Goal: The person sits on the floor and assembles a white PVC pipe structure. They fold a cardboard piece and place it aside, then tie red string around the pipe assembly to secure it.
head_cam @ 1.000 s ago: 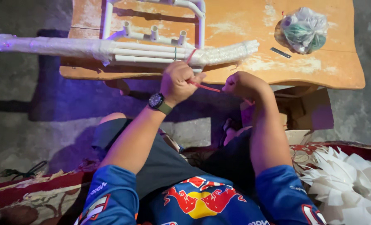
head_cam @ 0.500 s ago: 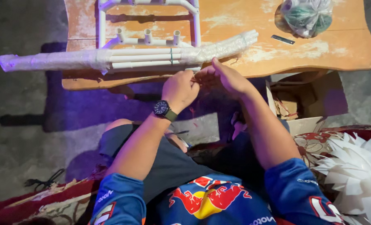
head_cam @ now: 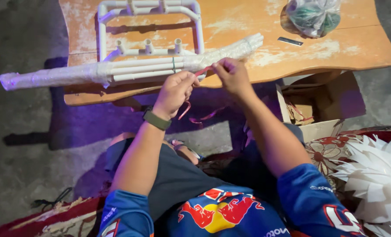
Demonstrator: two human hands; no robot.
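Note:
A long bundle of white pipes (head_cam: 116, 70), partly wrapped in clear plastic, lies across the front of a low wooden table (head_cam: 358, 52). My left hand (head_cam: 174, 89) and my right hand (head_cam: 233, 74) are close together just in front of the bundle. Both pinch a thin red ribbon (head_cam: 203, 70) stretched between them. The ribbon's loose ends (head_cam: 191, 113) hang below my left hand. A dark watch sits on my left wrist.
A white pipe frame (head_cam: 149, 26) lies on the table behind the bundle. A clear bag of green stuff (head_cam: 314, 15) and a small dark flat piece (head_cam: 290, 41) sit at the back right. An open cardboard box (head_cam: 312, 109) stands under the table. White folded paper pieces (head_cam: 375, 175) lie at right.
Both hands have risen from below the table edge up to the bundle, carrying the red ribbon with them. The view has shifted so the table sits lower.

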